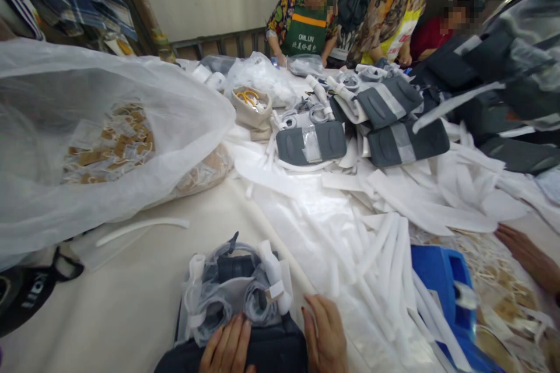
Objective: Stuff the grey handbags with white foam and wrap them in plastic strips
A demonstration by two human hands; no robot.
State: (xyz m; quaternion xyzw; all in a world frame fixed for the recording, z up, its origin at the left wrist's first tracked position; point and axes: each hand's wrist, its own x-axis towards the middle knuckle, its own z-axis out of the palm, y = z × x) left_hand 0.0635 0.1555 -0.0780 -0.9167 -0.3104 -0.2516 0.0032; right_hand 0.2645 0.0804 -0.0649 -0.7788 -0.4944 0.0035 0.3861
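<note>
A dark padded bag (275, 345) lies at the bottom centre, with straps wound in clear plastic (260, 302) and white foam-wrapped handles (272, 265) along its far side. My left hand (230, 344) rests flat on top of the bag, its fingers extended near the coiled straps. At the bag's right side is my right hand (324, 332), thumb and fingers apart, beside the bag's edge. Neither hand shows anything gripped. A small tan tag (275, 291) hangs by the right handle.
On the left sits a large plastic sack (184, 128) of tagged cords. White foam strips (389, 268) and a blue container (446, 291) lie to the right. Grey padded pieces (311, 143) are piled farther back. Another person's hand (529, 256) reaches in at right; several people stand across the table.
</note>
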